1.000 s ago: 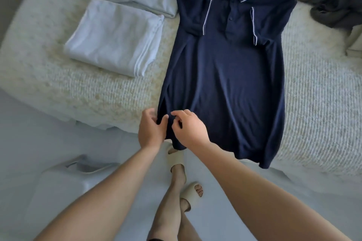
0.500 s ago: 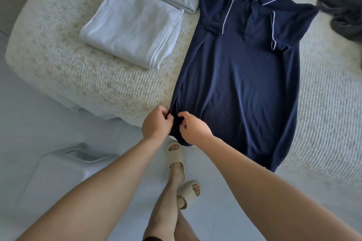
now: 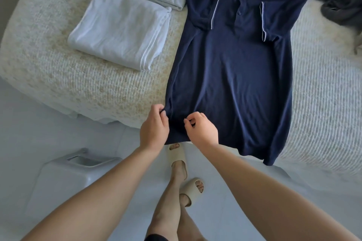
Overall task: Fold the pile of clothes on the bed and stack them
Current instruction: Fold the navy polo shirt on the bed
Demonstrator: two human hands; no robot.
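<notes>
Left hand (image 3: 154, 127) and right hand (image 3: 201, 130) pinch lengthwise polo shirt's (image 3: 231, 68) near hem, collar away.

bare forearms, no sleeves; beige slide sandals (image 3: 177, 155) on both feet.

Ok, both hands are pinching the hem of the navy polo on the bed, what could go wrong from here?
The navy polo's hem hangs past the bed edge, and the left hand and right hand pinch only its left corner, so a pull may drag it off or skew it. A sideways fold could also brush the folded white cloth close beside it.
</notes>
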